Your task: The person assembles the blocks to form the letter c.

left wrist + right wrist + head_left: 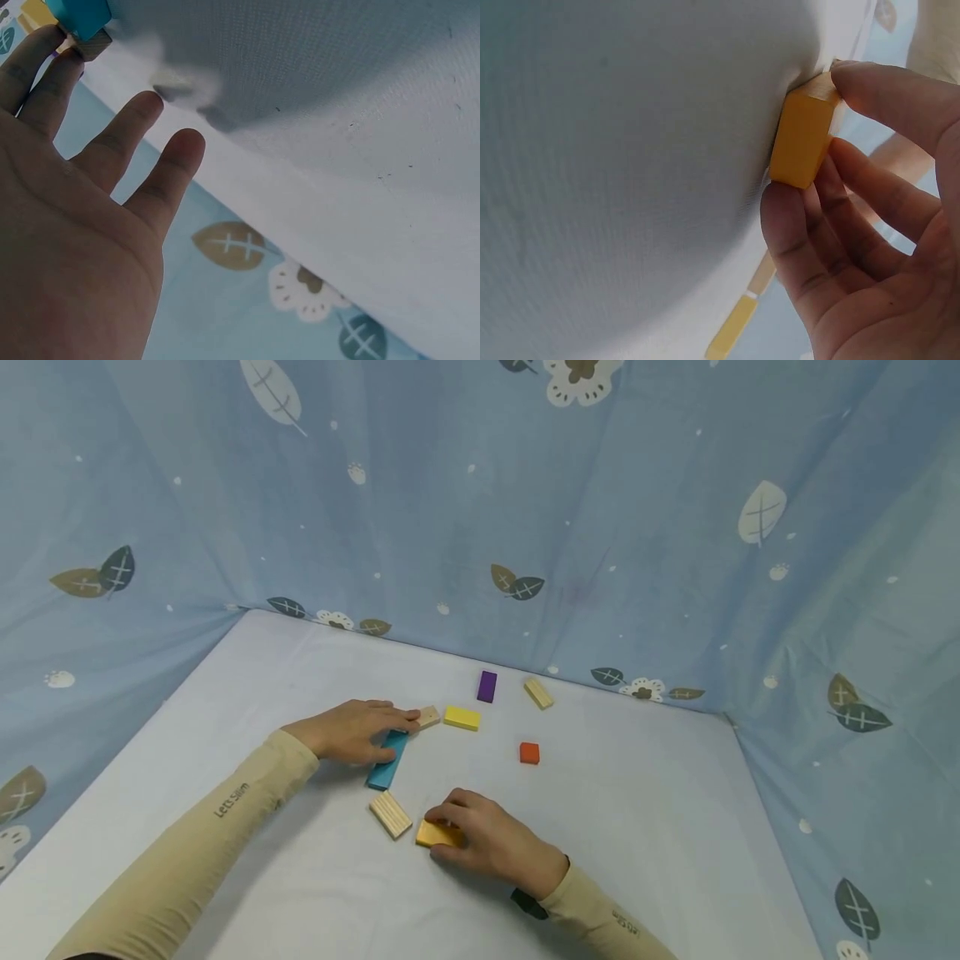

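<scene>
My right hand (487, 842) pinches an orange-yellow wooden block (437, 834) between thumb and fingertips, low on the white cloth. The right wrist view gives that block (801, 142) from its end, thumb on one side and a fingertip on the other. Farther off on the left, my left hand (356, 732) has its fingers stretched out. Its fingertips touch a small plain wood block (429, 717), while the thumb lies over the long blue block (386, 770). A grooved plain wood block (390, 815) lies between the blue block and the orange-yellow one.
A yellow block (461, 718) lies just right of the small wood block. Beyond it are a purple block (487, 687) and another plain wood block (537, 693). A red cube (529, 753) sits right of centre. Patterned blue curtain (450, 527) borders the white surface.
</scene>
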`<state>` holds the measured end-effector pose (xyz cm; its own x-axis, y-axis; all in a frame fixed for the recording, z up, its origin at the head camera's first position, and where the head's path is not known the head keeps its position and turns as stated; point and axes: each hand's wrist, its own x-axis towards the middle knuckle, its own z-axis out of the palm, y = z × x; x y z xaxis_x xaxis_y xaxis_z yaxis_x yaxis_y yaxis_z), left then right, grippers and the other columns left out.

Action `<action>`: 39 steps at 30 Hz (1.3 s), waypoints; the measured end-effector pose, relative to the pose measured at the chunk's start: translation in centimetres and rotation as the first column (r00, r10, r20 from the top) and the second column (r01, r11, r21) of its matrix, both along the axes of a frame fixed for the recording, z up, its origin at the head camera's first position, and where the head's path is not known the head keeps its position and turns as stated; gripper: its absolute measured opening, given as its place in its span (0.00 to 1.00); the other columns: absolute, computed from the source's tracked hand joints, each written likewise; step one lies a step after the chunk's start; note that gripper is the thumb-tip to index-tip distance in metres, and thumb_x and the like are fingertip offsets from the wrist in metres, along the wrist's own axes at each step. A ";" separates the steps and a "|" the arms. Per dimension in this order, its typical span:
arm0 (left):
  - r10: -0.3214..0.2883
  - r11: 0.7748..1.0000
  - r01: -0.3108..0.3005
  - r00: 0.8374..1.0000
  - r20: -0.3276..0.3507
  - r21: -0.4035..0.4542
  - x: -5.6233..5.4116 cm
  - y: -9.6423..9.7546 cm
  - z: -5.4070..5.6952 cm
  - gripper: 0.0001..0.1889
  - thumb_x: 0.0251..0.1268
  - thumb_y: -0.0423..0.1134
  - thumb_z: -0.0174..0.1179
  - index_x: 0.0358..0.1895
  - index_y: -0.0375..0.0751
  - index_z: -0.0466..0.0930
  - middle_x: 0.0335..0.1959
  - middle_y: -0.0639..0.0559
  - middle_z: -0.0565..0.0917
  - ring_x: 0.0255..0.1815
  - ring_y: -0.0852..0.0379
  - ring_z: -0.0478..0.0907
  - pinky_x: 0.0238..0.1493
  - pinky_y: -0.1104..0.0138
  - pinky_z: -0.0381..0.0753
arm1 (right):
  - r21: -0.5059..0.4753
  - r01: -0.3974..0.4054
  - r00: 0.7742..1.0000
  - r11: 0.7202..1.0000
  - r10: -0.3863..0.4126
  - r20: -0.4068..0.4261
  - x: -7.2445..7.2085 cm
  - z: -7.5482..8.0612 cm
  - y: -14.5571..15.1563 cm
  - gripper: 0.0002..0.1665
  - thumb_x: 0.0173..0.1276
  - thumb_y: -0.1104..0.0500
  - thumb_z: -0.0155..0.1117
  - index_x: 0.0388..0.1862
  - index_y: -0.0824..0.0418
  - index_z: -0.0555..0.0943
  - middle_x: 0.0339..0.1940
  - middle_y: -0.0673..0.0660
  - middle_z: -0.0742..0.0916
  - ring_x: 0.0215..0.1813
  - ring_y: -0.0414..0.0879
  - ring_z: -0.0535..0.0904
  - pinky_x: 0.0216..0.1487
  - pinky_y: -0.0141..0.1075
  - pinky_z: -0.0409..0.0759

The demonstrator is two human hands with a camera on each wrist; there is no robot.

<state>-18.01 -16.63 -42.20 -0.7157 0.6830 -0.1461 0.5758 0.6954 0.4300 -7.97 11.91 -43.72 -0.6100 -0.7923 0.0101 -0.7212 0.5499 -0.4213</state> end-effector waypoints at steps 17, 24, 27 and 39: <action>-0.007 1.000 0.007 1.000 -0.001 0.007 0.0 0.1 0.1 0.28 0.72 0.46 0.61 0.74 0.48 0.72 0.79 0.54 0.64 0.76 0.33 0.59 0.74 0.39 0.59 | -0.006 -0.005 1.000 1.000 0.004 -0.028 0.0 0.0 -0.1 0.22 0.68 0.48 0.72 0.57 0.53 0.84 0.47 0.46 0.82 0.44 0.32 0.75 0.48 0.20 0.77; -0.019 1.000 0.019 1.000 -0.004 0.012 -0.2 -0.2 -0.1 0.28 0.72 0.45 0.60 0.73 0.47 0.72 0.78 0.53 0.64 0.76 0.32 0.60 0.74 0.39 0.58 | -0.013 -0.021 1.000 1.000 0.021 -0.013 -0.1 0.0 -0.3 0.21 0.68 0.49 0.73 0.58 0.53 0.83 0.47 0.47 0.82 0.44 0.33 0.76 0.48 0.19 0.76; -0.016 1.000 0.016 1.000 -0.007 0.012 -0.2 -0.3 -0.2 0.27 0.72 0.45 0.60 0.73 0.47 0.73 0.78 0.53 0.65 0.76 0.32 0.60 0.73 0.39 0.59 | -0.015 -0.025 0.999 1.000 0.025 -0.025 -0.1 -0.1 -0.4 0.21 0.68 0.49 0.72 0.58 0.53 0.83 0.47 0.47 0.82 0.45 0.33 0.76 0.48 0.19 0.76; 0.001 1.000 -0.001 1.000 0.010 0.010 -0.2 -0.3 -0.2 0.28 0.72 0.46 0.61 0.73 0.48 0.73 0.78 0.54 0.64 0.76 0.33 0.59 0.73 0.38 0.58 | -0.051 -0.011 0.998 0.999 0.008 -0.055 -0.1 0.2 0.0 0.21 0.70 0.47 0.69 0.57 0.54 0.84 0.48 0.48 0.83 0.45 0.34 0.77 0.49 0.21 0.77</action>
<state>-18.18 -16.94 -42.42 -0.7151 0.6835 -0.1463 0.5706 0.6917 0.4426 -8.12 11.93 -43.57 -0.5997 -0.7958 0.0842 -0.7492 0.5214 -0.4086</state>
